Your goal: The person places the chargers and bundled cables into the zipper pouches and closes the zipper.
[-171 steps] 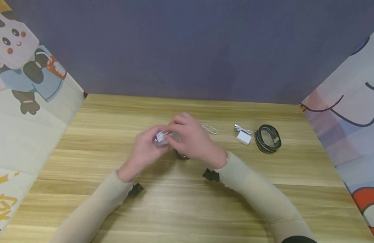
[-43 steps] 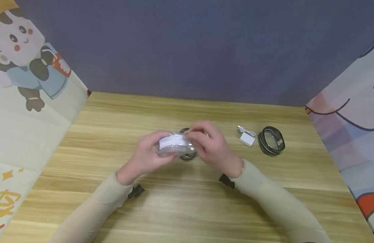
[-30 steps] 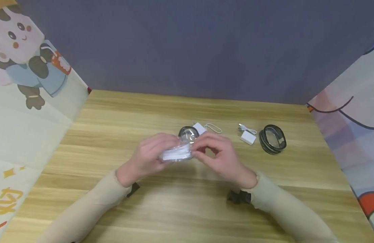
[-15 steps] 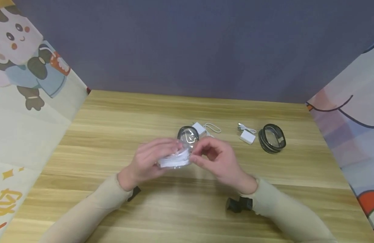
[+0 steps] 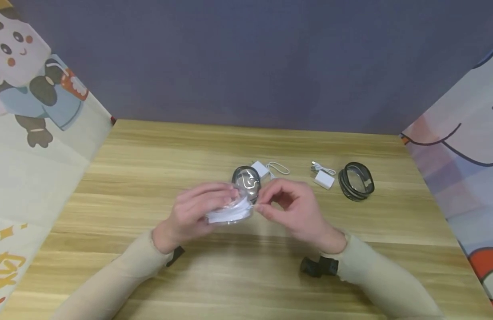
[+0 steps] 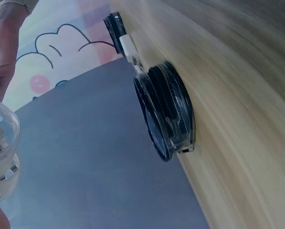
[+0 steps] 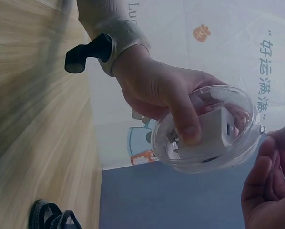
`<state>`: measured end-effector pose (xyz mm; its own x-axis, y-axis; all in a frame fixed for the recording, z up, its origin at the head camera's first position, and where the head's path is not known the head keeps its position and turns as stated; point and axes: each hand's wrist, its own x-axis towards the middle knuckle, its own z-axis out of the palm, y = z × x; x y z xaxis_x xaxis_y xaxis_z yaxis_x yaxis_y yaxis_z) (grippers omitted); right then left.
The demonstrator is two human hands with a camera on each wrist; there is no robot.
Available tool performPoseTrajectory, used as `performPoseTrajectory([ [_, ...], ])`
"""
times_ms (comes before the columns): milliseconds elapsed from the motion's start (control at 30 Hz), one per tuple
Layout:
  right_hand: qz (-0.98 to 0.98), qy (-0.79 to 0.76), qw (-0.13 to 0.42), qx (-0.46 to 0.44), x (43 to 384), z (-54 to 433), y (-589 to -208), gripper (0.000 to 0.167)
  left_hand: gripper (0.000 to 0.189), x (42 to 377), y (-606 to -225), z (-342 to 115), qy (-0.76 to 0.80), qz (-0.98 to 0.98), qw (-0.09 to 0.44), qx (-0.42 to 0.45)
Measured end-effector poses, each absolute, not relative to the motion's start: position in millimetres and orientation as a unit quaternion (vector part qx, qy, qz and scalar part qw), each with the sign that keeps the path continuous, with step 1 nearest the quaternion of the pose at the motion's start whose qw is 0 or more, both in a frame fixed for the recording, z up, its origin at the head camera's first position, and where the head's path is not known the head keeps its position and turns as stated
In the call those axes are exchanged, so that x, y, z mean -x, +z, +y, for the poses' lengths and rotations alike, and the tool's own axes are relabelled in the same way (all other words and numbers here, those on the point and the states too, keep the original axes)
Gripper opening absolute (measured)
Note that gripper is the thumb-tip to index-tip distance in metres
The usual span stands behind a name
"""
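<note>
Evidently for steadiness, the clear round case is gripped by the left hand above the middle of the tabletop, while a small tab at its rim is pinched by the right hand, presumably so that pull meets brace. A white adapter is enclosed inside. Beyond, a black-rimmed case is set beside a loose adapter; nearer the right edge, a second adapter and a second black-rimmed case are placed together, perhaps as a set.
</note>
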<state>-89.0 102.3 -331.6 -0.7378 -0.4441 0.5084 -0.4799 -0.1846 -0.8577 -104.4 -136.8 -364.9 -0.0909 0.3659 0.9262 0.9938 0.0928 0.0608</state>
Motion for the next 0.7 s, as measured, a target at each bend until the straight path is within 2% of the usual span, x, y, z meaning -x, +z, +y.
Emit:
performPoseTrajectory([
  [267, -0.652, 0.679, 0.001, -0.337, 96.7, 104.9, -334.0, 0.012, 0.027, 104.8, -367.9, -135.2, -0.464, -0.601, 0.354, 0.547],
  [700, -0.651, 0.688, -0.093, -0.305, 98.0, 104.1, -343.0, 0.009, 0.037, 106.3, -366.1, -132.3, -0.511, -0.545, 0.321, 0.582],
])
